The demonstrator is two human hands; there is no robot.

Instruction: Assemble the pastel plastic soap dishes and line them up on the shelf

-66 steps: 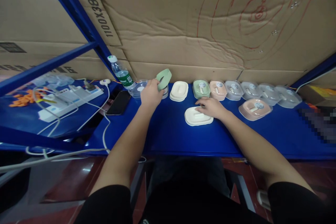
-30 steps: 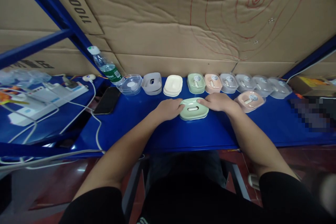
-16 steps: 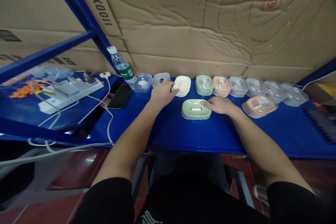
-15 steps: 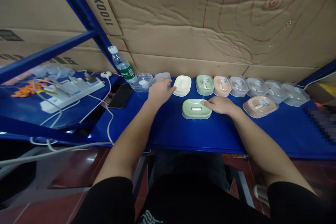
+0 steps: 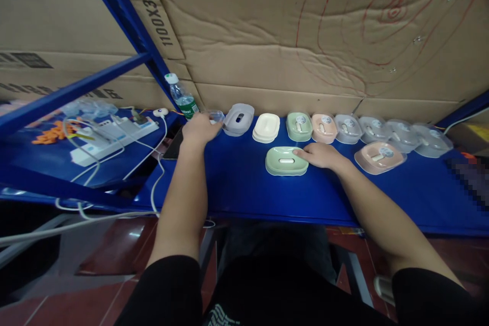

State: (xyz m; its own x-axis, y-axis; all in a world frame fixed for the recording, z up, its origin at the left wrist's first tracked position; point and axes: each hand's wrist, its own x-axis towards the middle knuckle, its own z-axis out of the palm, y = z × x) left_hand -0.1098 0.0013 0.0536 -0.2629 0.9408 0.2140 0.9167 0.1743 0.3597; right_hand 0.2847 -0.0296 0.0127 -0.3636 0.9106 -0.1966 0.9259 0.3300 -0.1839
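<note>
My right hand grips the right end of a pale green plastic dish, thumb on top. A white oblong piece sits in the middle of this dish. At the back left, my left hand is closed over a clear plastic lid, hiding much of it. A grey-violet dish with a dark slot lies just right of that hand. Beside it rests a cream dish.
Lidded boxes line the back: a green box, a peach box and several grey ones. Another peach box is nearer. A water bottle, a phone and a power strip with cables are at left.
My left hand has moved left from beside the cream dish to the clear lid, uncovering the grey-violet dish. My right hand stays on the green dish. The view has shifted slightly.
</note>
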